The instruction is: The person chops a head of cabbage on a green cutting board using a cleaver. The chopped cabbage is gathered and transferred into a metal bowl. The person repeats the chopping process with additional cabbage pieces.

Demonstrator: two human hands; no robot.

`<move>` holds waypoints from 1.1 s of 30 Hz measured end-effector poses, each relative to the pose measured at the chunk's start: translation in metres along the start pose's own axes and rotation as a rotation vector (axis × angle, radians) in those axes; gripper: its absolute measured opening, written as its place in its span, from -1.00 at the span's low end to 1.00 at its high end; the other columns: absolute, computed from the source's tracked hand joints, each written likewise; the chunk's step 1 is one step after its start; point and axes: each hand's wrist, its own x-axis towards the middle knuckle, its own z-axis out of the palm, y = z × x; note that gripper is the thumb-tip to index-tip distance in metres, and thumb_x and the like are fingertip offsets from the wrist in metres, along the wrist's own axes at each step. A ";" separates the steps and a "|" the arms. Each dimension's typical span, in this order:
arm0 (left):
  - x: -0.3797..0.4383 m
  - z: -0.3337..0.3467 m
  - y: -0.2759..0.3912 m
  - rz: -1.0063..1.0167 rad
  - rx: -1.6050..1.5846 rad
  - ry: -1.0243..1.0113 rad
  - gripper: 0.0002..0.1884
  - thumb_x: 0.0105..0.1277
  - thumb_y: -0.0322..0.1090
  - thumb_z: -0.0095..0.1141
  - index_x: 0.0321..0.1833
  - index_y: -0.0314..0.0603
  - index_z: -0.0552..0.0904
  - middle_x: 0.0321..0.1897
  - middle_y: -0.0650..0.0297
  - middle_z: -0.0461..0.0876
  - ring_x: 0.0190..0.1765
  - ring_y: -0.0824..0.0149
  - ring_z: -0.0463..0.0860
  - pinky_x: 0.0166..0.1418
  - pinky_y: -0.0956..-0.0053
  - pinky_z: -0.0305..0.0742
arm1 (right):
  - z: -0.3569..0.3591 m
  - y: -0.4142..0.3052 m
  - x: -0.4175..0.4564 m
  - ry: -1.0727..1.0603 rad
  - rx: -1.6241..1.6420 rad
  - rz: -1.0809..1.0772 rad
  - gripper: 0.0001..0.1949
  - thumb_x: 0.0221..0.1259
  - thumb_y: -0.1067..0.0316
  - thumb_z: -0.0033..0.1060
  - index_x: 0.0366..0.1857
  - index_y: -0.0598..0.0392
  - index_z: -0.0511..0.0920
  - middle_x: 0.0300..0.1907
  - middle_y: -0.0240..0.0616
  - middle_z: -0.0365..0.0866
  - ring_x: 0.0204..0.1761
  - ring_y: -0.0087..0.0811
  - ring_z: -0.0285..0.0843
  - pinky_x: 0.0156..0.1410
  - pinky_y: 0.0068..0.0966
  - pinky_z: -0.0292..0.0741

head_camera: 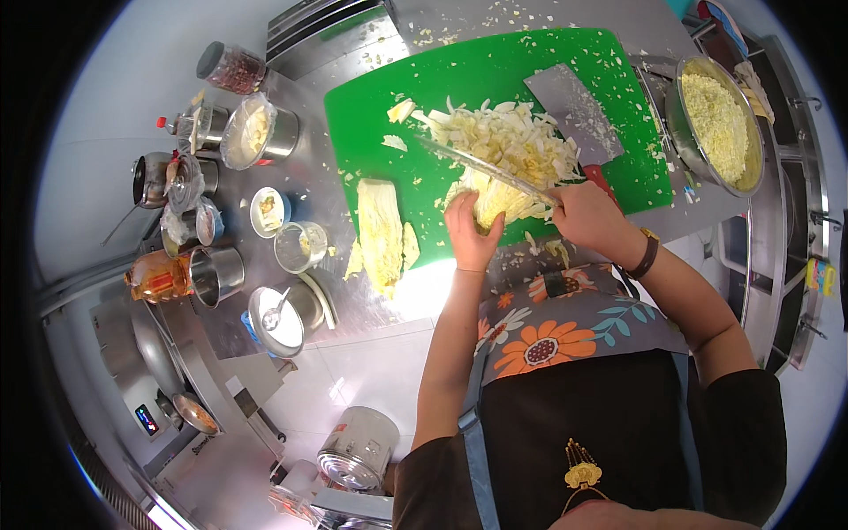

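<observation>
My right hand (588, 213) grips a knife (490, 169), its blade slanting up and left across a piece of napa cabbage (493, 199). With fingers bent, my left hand (474, 228) holds that cabbage at its near side, just below the blade. Beyond the knife, a heap of sliced cabbage (513, 136) spreads over the green cutting board (371, 99). Another cabbage piece (379, 228) lies at the board's left, hanging past its near edge. A cleaver (573, 112) with a red handle (599, 184) rests flat on the board, its blade dotted with cabbage bits.
A steel bowl (676, 126) of finely chopped cabbage stands at the right. Leftward on the steel table are a film-covered pot (285, 136), a plastic cup (301, 246), a pot of white contents with a spoon (271, 318), an oil bottle (159, 277) and a lidded jar (232, 69).
</observation>
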 end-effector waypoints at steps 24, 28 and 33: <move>0.001 0.007 -0.006 0.010 -0.009 0.029 -0.55 -0.11 -0.42 0.44 -0.11 -0.17 0.56 -0.05 0.08 0.54 0.05 0.04 0.49 0.12 0.27 0.42 | 0.057 0.019 0.023 0.004 -0.102 0.056 -0.80 -0.03 0.33 0.03 -0.50 0.24 0.62 -0.48 0.11 0.60 -0.35 0.08 0.61 -0.18 -0.11 0.53; 0.000 -0.002 0.000 0.026 -0.027 0.055 -0.52 -0.09 -0.37 0.44 -0.05 -0.16 0.54 -0.03 0.10 0.53 0.07 0.01 0.46 0.17 0.23 0.36 | 0.031 0.018 0.013 0.034 0.023 -0.030 -0.78 -0.02 0.34 -0.01 -0.48 0.28 0.60 -0.48 0.17 0.57 -0.36 0.14 0.57 -0.18 -0.07 0.50; -0.009 -0.007 0.000 0.014 0.003 0.071 -0.55 -0.12 -0.45 0.44 -0.11 -0.18 0.57 -0.06 0.11 0.55 0.06 0.07 0.48 0.14 0.25 0.39 | 0.021 -0.004 0.000 -0.040 -0.041 -0.035 -0.79 -0.02 0.37 -0.01 -0.42 0.22 0.63 -0.48 0.10 0.59 -0.37 0.08 0.59 -0.21 -0.12 0.52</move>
